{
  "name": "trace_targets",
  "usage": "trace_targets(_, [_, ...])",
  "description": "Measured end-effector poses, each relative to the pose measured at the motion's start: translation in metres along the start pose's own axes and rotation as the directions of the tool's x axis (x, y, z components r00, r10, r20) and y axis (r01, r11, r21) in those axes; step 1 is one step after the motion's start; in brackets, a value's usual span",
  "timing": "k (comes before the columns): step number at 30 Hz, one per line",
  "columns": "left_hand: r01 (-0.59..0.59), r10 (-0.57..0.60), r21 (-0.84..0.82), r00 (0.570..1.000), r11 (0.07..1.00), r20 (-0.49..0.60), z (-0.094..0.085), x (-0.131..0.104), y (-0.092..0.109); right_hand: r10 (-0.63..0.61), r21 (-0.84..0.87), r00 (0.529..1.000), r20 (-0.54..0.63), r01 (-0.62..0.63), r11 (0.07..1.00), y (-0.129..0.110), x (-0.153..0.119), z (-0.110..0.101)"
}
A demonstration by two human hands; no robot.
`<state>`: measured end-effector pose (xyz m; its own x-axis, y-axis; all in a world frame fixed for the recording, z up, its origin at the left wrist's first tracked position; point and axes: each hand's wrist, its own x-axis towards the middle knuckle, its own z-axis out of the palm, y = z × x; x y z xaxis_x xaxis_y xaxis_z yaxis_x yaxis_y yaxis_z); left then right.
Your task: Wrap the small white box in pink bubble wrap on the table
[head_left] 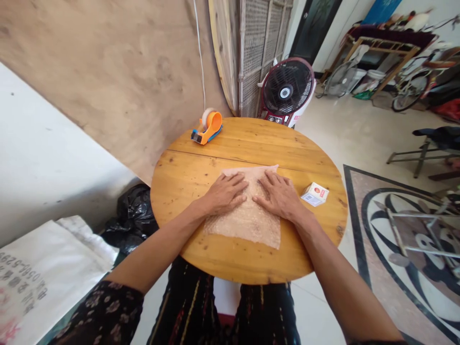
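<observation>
A sheet of bubble wrap (247, 225) lies spread on the round wooden table (187, 177) in front of me. My left hand (227, 192) rests flat on its left side, fingers stretched out. On the right side of the sheet lies my right hand (276, 194), also flat with its fingers apart. Neither hand grips anything. To the right of my right hand, apart from it, sits a small white box (315, 194) with red print.
An orange tape dispenser (208, 127) stands at the table's back left. Behind the table is a fan (287, 88). Black plastic bags (134, 215) and a white sack (53, 268) are at the left. A bicycle (413, 86) stands far right.
</observation>
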<state>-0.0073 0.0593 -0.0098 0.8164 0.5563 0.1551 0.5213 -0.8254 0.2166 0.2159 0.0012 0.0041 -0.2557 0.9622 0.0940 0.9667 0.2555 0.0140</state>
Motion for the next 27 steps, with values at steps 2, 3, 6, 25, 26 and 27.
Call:
trace_targets(2, [0.096, -0.096, 0.035, 0.995, 0.995, -0.014, -0.001, -0.001, -0.009, 0.003, 0.002, 1.000, -0.006, -0.003, 1.000, 0.001, 0.000, 0.000])
trace_targets(3, [0.132, -0.132, 0.043, 0.991, 0.990, -0.015, -0.001, -0.002, -0.014, 0.006, 0.004, 1.000, -0.007, -0.006, 1.000, 0.001, 0.000, 0.001])
trace_targets(6, [0.216, -0.216, 0.042, 0.976, 0.975, -0.010, -0.001, -0.003, -0.023, 0.016, 0.009, 1.000, -0.003, -0.016, 1.000, 0.002, -0.001, 0.003])
trace_targets(25, [0.244, -0.245, 0.065, 0.970, 0.968, 0.003, -0.004, -0.005, -0.019, 0.040, 0.006, 0.999, 0.020, -0.040, 0.999, 0.007, 0.000, 0.009])
trace_targets(26, [0.233, -0.233, 0.063, 0.972, 0.970, -0.014, -0.004, -0.006, -0.018, 0.041, 0.007, 0.999, 0.024, -0.041, 0.999, 0.007, 0.000, 0.009])
trace_targets(27, [0.218, -0.216, 0.060, 0.976, 0.974, -0.038, -0.005, -0.006, -0.017, 0.041, 0.008, 0.999, 0.026, -0.041, 0.999, 0.006, 0.000, 0.009])
